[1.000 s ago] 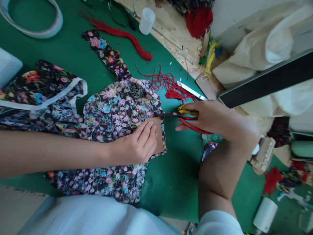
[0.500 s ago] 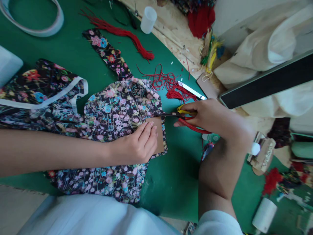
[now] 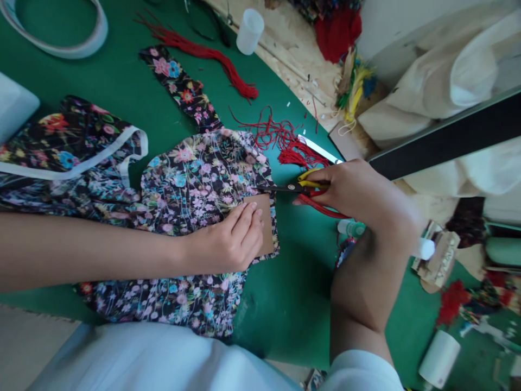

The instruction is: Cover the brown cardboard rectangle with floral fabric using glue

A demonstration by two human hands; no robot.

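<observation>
My left hand (image 3: 234,239) lies over a brown piece of cardboard (image 3: 265,228), its fingers together and pressing it onto dark floral fabric (image 3: 179,190). The cardboard sits near the fabric's right edge, partly covered by that hand. In my right hand (image 3: 342,187) are scissors (image 3: 290,187) with red and yellow handles, the fingers wrapped round them. Their dark blades point left, reaching over the fabric's edge just above the cardboard's top edge. Whether the blade tips are above or beneath the cloth is hard to make out.
Tangled red threads (image 3: 277,133) and a white strip (image 3: 317,147) lie beyond the scissors. A red thread bundle (image 3: 207,53), a white cup (image 3: 249,32) and a tape roll (image 3: 73,51) are farther back on the green table (image 3: 301,304). A small bottle (image 3: 350,228) stands under my right forearm.
The scissors have shifted very slightly, and their handles look a little closer together. My left hand and the cardboard stay in place on the fabric.
</observation>
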